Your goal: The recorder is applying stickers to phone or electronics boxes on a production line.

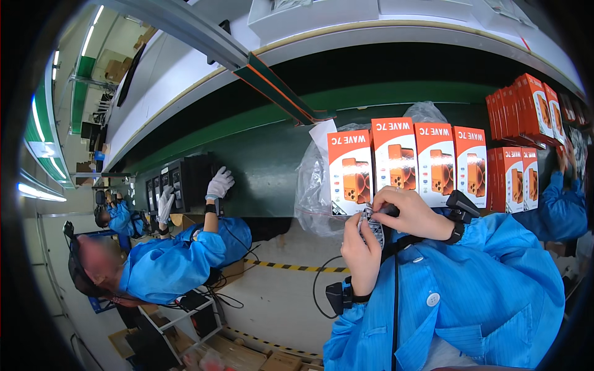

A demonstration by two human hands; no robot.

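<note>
My left hand (361, 252) is closed on a small sheet of black-and-white labels (375, 229), held upright in front of my chest. The fingers of my right hand (405, 213) pinch together at the sheet's upper end; whether a single label is between them is too small to tell. Just beyond my hands, several orange-and-white phone boxes stand in a row, with phones pictured on their fronts. The leftmost box (350, 167) has a dark patch at its lower left corner. Next to it come a second box (394, 154), a third box (434, 164) and the rightmost box (470, 167).
Clear plastic bags (314, 185) lie beside the row on the green bench (266, 179). More orange boxes (518, 111) are stacked at right, near a co-worker's sleeve (560, 207). At left, a co-worker in white gloves (219, 183) handles black boxes (185, 179). A metal post (185, 31) crosses above.
</note>
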